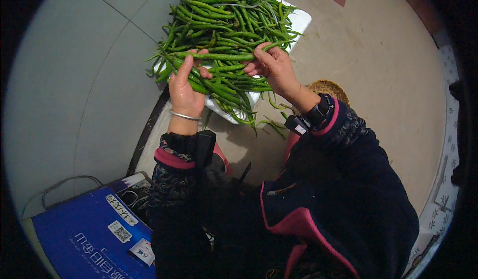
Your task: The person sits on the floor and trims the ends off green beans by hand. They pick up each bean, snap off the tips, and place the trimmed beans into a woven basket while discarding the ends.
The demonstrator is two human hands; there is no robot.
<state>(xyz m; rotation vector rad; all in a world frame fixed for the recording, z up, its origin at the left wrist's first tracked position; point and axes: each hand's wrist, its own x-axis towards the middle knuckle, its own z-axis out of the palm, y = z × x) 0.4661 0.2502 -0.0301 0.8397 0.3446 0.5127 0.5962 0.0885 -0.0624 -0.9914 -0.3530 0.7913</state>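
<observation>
A large heap of long green chili peppers (224,14) lies on a white foam board or lid (300,19) in front of me. My left hand (188,86) holds several peppers, their stem ends between thumb and fingers and their tips hanging toward the lower right. My right hand (274,68) pinches the right end of one long green pepper (224,57), which stretches level across to my left hand. Both hands are over the near part of the heap.
Loose peppers (274,126) lie on the floor near my feet. A round woven basket (330,90) is partly behind my right forearm. At the lower left stands a blue box (89,234) bearing writing, with cables beside it. A grey panel (74,73) rises on the left.
</observation>
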